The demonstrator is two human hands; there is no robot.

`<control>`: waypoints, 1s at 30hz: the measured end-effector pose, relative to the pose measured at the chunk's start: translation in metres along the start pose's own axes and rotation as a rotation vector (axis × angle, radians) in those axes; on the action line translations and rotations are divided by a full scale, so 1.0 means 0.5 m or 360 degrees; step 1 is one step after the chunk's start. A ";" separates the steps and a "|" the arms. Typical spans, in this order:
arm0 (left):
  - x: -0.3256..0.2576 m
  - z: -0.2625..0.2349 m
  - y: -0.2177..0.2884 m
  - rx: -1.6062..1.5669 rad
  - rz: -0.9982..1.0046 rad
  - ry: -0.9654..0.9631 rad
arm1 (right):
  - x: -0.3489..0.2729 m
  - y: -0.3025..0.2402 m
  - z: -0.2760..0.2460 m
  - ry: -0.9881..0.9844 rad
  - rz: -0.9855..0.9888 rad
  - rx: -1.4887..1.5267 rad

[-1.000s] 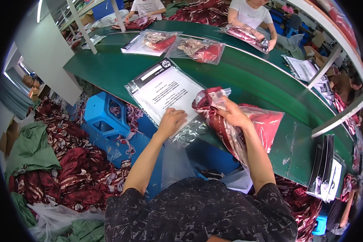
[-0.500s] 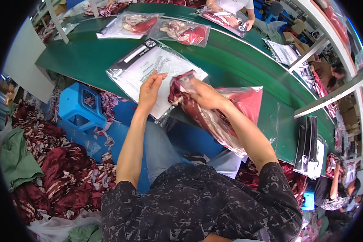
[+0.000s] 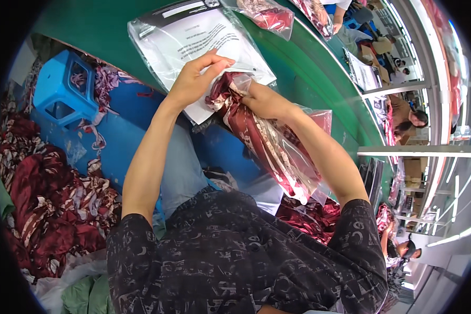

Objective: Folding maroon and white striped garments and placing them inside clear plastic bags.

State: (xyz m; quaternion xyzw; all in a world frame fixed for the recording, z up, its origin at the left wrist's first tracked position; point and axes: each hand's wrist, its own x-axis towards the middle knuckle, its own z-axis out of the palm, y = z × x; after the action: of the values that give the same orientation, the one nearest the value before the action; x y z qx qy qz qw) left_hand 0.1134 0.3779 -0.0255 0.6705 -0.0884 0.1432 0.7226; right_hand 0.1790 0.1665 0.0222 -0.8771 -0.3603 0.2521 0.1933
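Gripping red patterned cloth [image 3: 246,123] | right hand [image 3: 267,100] | left hand [image 3: 193,79] near (half-curled)

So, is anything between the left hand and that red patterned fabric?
Nothing solid visible: the left hand is close beside the red fabric. Clear plastic shows near both; whether it lies between, I can't tell.

Bright, cool indoor light, white tube lights [image 3: 455,235] glowing at far right, glare streaking the clear plastic sleeve [image 3: 193,39], shiny highlights on the plastic bag [image 3: 297,162], shadow on the blue floor [image 3: 124,112] beside the table [image 3: 83,23], fisheye bending toward a black rim, far background soft
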 end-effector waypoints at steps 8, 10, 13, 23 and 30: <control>0.019 0.032 0.025 0.0240 0.0274 -0.0232 | 0.127 0.020 -0.004 0.0126 -0.0512 0.0720; 0.007 0.021 0.012 0.0528 0.0495 -0.0217 | 0.143 0.013 -0.009 0.0168 -0.0418 0.0812; -0.034 0.008 0.016 0.1132 0.0760 0.0235 | 0.133 0.008 -0.008 0.0236 -0.0265 0.0950; -0.162 0.091 -0.052 0.0486 -0.0190 0.1376 | 0.108 -0.032 -0.031 0.0411 0.0184 0.1285; -0.127 0.061 0.002 -0.0347 -0.0784 0.1433 | 0.074 -0.058 -0.016 0.0460 0.0044 0.1275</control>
State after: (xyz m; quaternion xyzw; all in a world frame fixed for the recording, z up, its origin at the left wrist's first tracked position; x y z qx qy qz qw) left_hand 0.0553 0.3421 -0.0423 0.4644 0.3767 0.2330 0.7669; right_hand 0.1909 0.2118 0.0325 -0.7637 -0.1912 0.2491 0.5640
